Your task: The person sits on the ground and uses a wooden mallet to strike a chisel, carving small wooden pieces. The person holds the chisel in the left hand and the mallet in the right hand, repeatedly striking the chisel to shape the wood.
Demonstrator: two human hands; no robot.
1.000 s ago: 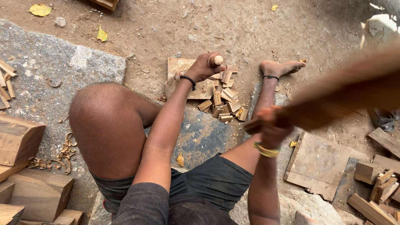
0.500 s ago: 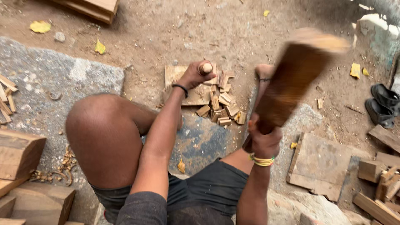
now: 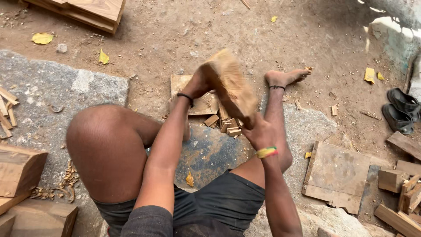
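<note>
On ground: one mallet [image 3: 230, 87] in right hand [image 3: 258, 131], two sandals [image 3: 401, 109]

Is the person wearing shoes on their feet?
No, the bare foot rests on the dirt, while the dark sandals lie off to the side.

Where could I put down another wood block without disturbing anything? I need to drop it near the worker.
Bare dirt lies between the plank stack and the small board. The grey stone slab is open left of the bent knee. It is crowded under the mallet, where wood chips pile, and around the offcuts.
</note>
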